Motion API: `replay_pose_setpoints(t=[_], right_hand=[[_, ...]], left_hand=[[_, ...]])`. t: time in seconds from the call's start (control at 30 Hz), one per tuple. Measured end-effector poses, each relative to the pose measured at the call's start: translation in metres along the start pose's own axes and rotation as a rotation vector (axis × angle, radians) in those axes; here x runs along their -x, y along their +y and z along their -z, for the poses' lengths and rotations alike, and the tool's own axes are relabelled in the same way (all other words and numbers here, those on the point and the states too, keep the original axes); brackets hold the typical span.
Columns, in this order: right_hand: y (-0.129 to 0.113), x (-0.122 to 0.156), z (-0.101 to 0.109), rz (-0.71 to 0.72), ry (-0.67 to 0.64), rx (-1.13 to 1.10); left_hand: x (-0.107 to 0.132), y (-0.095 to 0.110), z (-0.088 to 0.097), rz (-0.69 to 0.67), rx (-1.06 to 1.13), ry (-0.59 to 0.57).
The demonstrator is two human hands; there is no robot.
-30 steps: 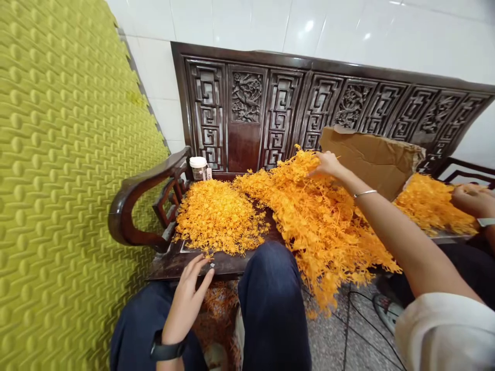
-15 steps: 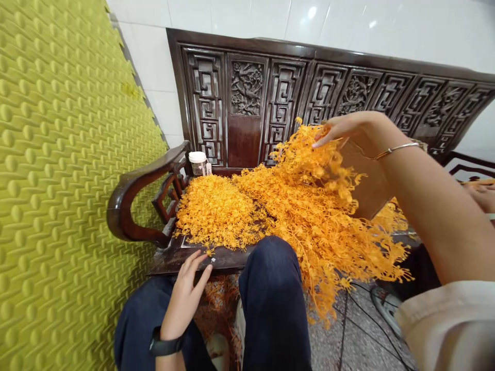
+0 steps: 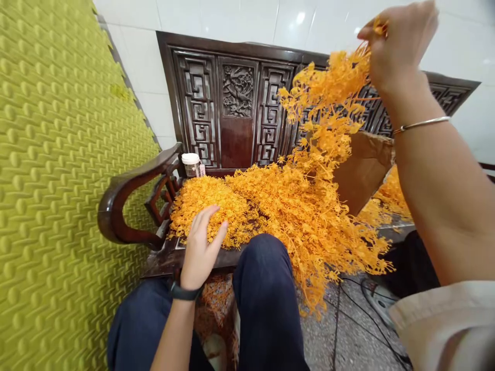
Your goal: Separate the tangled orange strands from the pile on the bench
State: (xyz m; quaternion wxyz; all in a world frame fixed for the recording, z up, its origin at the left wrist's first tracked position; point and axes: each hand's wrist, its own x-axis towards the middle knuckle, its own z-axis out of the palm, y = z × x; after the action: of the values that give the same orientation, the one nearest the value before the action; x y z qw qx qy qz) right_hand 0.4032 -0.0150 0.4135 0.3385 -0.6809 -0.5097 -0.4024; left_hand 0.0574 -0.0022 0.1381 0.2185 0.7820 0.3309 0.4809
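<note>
The right hand (image 3: 402, 45), with a thin bracelet (image 3: 425, 124) on its wrist, is raised high at the upper right, in front of the white wall (image 3: 240, 18). Its thumb and fingers pinch the top of an orange sprig (image 3: 327, 139), which hangs down in front of the carved back of the dark bench (image 3: 164, 262). The lower part of the sprig runs into a big orange heap (image 3: 317, 226), so I cannot tell where it ends. This heap lies on the seat and hangs over its front edge, beside the knee (image 3: 266, 273). The left hand (image 3: 200, 250), wearing a black band (image 3: 186, 292), has its fingers apart and grips nothing; it is over the near side of a smaller orange pile (image 3: 209, 198), but whether it touches the pile I cannot tell. Behind this pile stands a jar (image 3: 191, 166) with a white lid. Cardboard (image 3: 361, 172) leans behind the heap, towards the right. A yellow-green mat (image 3: 50, 185) stands at the left of the bench.
</note>
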Motion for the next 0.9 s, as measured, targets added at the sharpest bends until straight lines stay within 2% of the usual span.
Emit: replay_pose_setpoints(t=[0.07, 0.1, 0.17, 0.23, 0.3, 0.33, 0.43, 0.53, 0.63, 0.67, 0.77, 0.9], right_hand=[[-0.011, -0.002, 0.013, 0.027, 0.008, 0.223], [-0.016, -0.002, 0.016, 0.051, -0.014, 0.23], [-0.026, -0.001, 0.018, 0.044, -0.032, 0.058], [-0.039, 0.006, 0.016, -0.022, -0.022, -0.264], [-0.057, 0.021, 0.016, -0.087, -0.019, -0.568], [-0.066, 0.03, 0.017, -0.076, -0.01, -0.667], [-0.085, 0.062, 0.024, 0.041, -0.095, -0.771], [-0.083, 0.082, 0.03, 0.04, -0.02, -0.837], [-0.069, 0.087, 0.026, -0.088, 0.13, -0.954], [-0.065, 0.087, 0.023, -0.145, 0.161, -0.985], [-0.054, 0.085, 0.009, -0.325, 0.193, -1.055], [-0.021, 0.07, -0.008, -0.479, 0.2, -1.107]], left_hand=[[-0.031, 0.022, -0.011, -0.075, 0.132, -0.008], [-0.047, 0.033, -0.02, -0.114, 0.221, -0.027], [-0.081, 0.056, -0.042, -0.164, 0.366, -0.067], [-0.114, 0.08, -0.069, -0.221, 0.432, -0.051], [-0.145, 0.101, -0.091, -0.311, 0.454, 0.064], [-0.158, 0.11, -0.099, -0.349, 0.448, 0.145], [-0.181, 0.122, -0.106, -0.359, 0.459, 0.35], [-0.179, 0.107, -0.096, -0.373, 0.532, 0.209], [-0.158, 0.084, -0.087, -0.373, 0.563, 0.025], [-0.15, 0.079, -0.085, -0.349, 0.562, 0.011], [-0.125, 0.074, -0.079, -0.362, 0.528, 0.085], [-0.091, 0.076, -0.071, -0.535, 0.309, 0.127]])
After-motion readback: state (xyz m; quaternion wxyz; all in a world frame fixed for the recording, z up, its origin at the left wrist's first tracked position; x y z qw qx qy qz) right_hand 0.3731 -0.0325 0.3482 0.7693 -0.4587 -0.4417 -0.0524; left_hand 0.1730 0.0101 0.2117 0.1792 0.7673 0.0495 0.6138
